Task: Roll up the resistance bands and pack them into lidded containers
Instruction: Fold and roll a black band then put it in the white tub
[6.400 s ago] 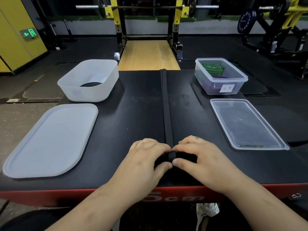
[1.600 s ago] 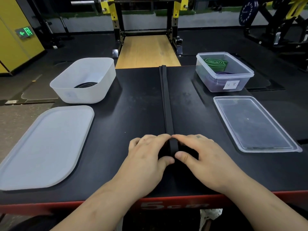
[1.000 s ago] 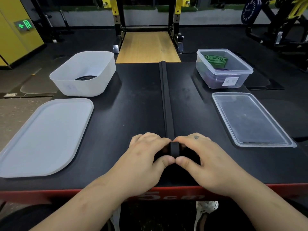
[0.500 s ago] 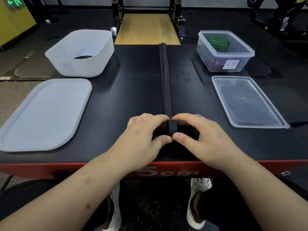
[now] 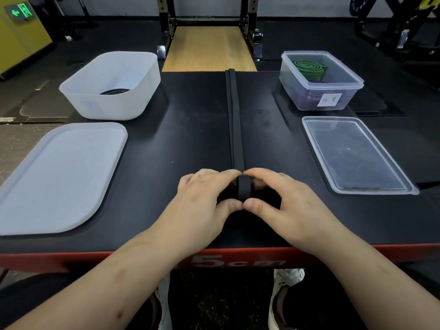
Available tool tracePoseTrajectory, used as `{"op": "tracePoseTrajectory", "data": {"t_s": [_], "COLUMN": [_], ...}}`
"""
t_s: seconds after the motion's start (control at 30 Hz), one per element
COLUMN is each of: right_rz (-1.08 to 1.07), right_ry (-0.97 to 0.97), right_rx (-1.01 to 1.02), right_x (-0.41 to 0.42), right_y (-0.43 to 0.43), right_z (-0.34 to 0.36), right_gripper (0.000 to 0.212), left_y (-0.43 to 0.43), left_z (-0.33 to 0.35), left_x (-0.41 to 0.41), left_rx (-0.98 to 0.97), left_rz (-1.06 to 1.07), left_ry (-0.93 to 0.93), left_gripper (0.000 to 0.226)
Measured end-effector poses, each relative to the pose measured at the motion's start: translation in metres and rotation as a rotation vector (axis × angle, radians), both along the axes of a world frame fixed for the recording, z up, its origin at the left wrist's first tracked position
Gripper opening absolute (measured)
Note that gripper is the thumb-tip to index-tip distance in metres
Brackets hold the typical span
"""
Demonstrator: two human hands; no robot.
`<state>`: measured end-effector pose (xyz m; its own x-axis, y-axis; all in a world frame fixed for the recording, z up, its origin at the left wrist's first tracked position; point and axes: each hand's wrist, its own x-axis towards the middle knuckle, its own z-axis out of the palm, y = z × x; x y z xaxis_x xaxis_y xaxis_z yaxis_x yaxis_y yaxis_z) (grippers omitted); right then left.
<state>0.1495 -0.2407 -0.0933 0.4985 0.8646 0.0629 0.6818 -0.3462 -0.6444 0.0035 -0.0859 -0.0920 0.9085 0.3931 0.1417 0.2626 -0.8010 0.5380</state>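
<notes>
Desk (image 5: 185, 139): black resistance band (image 5: 234, 120) lies flat down the centre, near end coiled; left grip (image 5: 202, 206) and right grip (image 5: 285, 206) each pinch the roll (image 5: 244, 189), thumb against fingers; suggest rolling forward with edges aligned and even tension for a tight coil.

Bare left hand (image 5: 202, 207) and right hand (image 5: 287, 206), dark trousers (image 5: 319, 303), white sneakers (image 5: 287, 281).

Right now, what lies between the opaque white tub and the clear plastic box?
Head view: the long black rubber resistance band, lying on the black tabletop.
</notes>
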Motion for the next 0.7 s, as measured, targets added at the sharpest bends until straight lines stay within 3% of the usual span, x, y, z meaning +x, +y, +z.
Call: {"op": "tracePoseTrajectory", "data": {"t_s": [0.07, 0.23, 0.57, 0.7], "right_rz": [0.004, 0.007, 0.094, 0.120], "right_ry": [0.003, 0.023, -0.011, -0.047], "right_rx": [-0.028, -0.014, -0.026, -0.037], "right_x": [0.000, 0.005, -0.004, -0.005], "right_y": [0.001, 0.005, -0.006, -0.011], "right_z": [0.001, 0.000, 0.009, 0.005], "right_gripper": [0.062, 0.049, 0.043, 0.041], "left_y": [0.003, 0.006, -0.006, -0.009], "left_z": [0.000, -0.004, -0.003, -0.009], "left_x": [0.004, 0.007, -0.008, -0.015], "left_rx": [0.006, 0.017, 0.012, -0.001], "left_rz": [-0.004, -0.022, -0.061, -0.047], "left_ry": [-0.009, -0.023, -0.038, 0.033], "left_gripper": [0.049, 0.045, 0.037, 0.052]}}
